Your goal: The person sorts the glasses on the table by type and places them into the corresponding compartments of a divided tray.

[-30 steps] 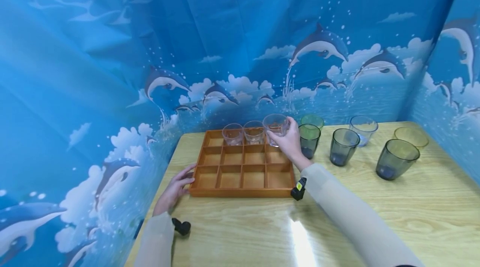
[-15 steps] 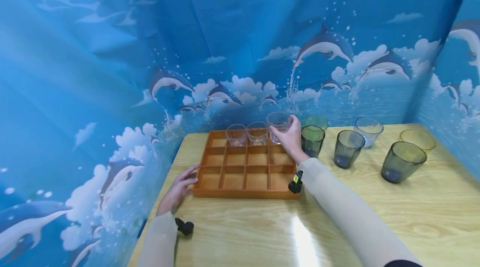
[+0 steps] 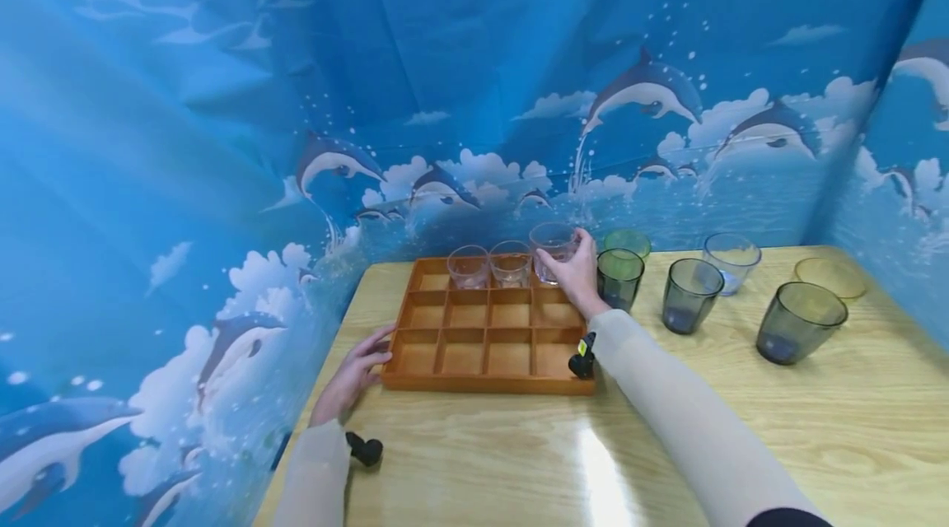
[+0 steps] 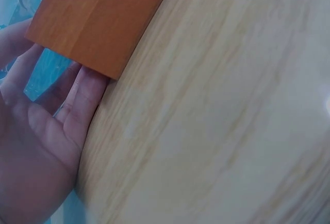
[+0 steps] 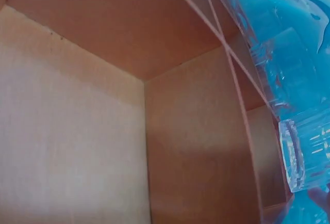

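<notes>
A brown wooden tray (image 3: 485, 384) divided into square compartments lies on the table. Two clear glasses (image 3: 467, 268) stand in its back row, left and middle. My right hand (image 3: 578, 273) holds a third clear glass (image 3: 552, 240) by its sides, thumb in front, over the back right compartment. In the right wrist view that glass (image 5: 304, 154) has its thick base near the tray's dividers; whether it touches them I cannot tell. My left hand (image 3: 354, 377) touches the tray's left side near the front corner, fingers extended along the wood (image 4: 98, 22).
Right of the tray stand several tinted glasses: a green one (image 3: 627, 242), dark grey ones (image 3: 689, 296) (image 3: 797, 325), a bluish clear one (image 3: 732, 259) and a yellow one (image 3: 830, 276). A blue dolphin-print curtain (image 3: 474, 99) hangs close behind the table.
The head view has shifted slightly, moving the scene a little to the right. The right hand stays at the back right compartment with the glass, barely moving; the left hand keeps its place.
</notes>
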A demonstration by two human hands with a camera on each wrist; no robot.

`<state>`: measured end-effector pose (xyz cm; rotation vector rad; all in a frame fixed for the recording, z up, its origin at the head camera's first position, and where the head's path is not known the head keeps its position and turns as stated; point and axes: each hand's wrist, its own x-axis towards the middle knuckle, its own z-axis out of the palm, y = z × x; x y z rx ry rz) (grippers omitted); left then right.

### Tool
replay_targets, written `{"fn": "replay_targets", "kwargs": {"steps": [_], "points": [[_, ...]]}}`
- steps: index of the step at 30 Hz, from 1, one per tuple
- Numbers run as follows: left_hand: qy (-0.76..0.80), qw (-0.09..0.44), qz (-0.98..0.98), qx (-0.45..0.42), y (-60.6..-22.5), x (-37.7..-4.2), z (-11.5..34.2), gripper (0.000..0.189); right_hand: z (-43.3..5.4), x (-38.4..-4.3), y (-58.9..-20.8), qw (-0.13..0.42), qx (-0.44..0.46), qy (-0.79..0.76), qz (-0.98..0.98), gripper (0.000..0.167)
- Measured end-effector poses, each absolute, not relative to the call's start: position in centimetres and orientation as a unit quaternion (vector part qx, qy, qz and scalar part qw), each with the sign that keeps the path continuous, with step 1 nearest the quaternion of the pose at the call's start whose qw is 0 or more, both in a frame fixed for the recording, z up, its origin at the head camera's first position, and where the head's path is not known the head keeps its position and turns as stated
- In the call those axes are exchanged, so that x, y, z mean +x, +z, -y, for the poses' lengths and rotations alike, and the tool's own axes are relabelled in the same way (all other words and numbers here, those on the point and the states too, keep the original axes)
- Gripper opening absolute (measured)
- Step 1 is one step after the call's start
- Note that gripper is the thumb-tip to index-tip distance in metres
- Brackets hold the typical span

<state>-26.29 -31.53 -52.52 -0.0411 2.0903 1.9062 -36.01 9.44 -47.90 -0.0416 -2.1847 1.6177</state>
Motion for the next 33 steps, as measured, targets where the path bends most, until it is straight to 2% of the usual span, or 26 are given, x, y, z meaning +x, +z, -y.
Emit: {"fn": "replay_targets", "kwargs": {"steps": [21,33], "points": [[0.664,0.16,-0.73,-0.021,-52.5,-26.3,31.4,0.056,-9.8,-35.8,-49.1,0.164,-0.024,0.556,0.814,0.085],[0.664,0.161,-0.729,-0.031,-52.4,-26.4,31.5,0.056,-9.9,-35.1,-47.9,0.122,-0.016,0.535,0.836,0.076]]}}
